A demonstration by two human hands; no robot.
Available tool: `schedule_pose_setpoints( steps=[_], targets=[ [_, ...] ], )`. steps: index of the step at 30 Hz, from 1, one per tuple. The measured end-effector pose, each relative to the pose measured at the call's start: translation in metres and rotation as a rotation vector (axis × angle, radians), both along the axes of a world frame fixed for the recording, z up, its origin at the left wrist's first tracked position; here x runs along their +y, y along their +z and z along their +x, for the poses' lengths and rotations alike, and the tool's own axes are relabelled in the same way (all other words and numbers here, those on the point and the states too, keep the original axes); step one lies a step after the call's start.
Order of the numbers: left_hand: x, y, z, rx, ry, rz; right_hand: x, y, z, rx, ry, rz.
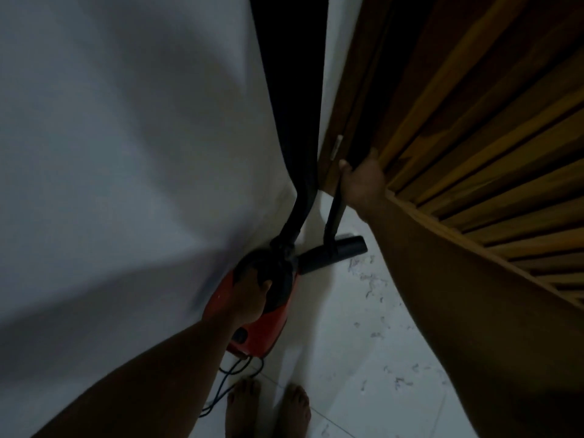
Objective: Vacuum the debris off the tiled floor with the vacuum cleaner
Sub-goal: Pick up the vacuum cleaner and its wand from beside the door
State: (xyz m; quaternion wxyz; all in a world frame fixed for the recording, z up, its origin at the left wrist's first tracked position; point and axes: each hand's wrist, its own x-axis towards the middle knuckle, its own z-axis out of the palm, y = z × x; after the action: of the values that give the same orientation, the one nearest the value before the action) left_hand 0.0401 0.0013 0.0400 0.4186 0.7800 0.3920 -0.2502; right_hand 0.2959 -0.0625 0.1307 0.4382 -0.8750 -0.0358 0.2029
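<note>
Feet: two bare feet (294, 409) at the bottom centre, flat on the tiles
Cord: a thin dark cable (227, 384) loops loosely left of the feet, running from the rear of the machine
Floor: glossy white tiled floor (363, 390) with faint grout lines, lower right of the frame
Left hand: the left hand (252, 295) has its fingers curled round the black top handle of the machine, gripping it
Vacuum cleaner: the vacuum cleaner (262, 330), a rounded red plastic body with a black top, sits low at centre, close against the wall
Debris: small grey curled scraps of debris (369, 279) lie scattered over the tiles right of the machine
Nozzle: a black, bar-shaped floor nozzle (335, 252) lies just beyond the body, beside the nearest scraps
Wand: a slim, rigid black wand (333, 216) rises from the nozzle
Right hand: the right hand (363, 181) clasps the wand's upper end, thumb pointing up
Hose: a wide matte black hose (300, 137) climbs to the top edge
Door: a slatted brown wooden door (474, 137) fills the upper right
Wall: a smooth white wall (126, 153) fills the left
</note>
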Motion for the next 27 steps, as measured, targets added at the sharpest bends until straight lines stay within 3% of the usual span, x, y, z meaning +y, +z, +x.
schedule_pose_setpoints(
  steps=[8,15,27],
  targets=[
    [-0.015,0.06,-0.053,-0.067,0.083,0.01,-0.031,0.052,-0.07,0.01,0.008,-0.012],
    [-0.033,0.111,-0.127,-0.099,0.021,0.058,-0.063,0.081,-0.158,0.061,-0.061,0.026],
    [-0.053,0.147,-0.319,-0.107,-0.078,0.122,-0.131,0.135,-0.365,0.019,-0.155,0.003]
  ],
)
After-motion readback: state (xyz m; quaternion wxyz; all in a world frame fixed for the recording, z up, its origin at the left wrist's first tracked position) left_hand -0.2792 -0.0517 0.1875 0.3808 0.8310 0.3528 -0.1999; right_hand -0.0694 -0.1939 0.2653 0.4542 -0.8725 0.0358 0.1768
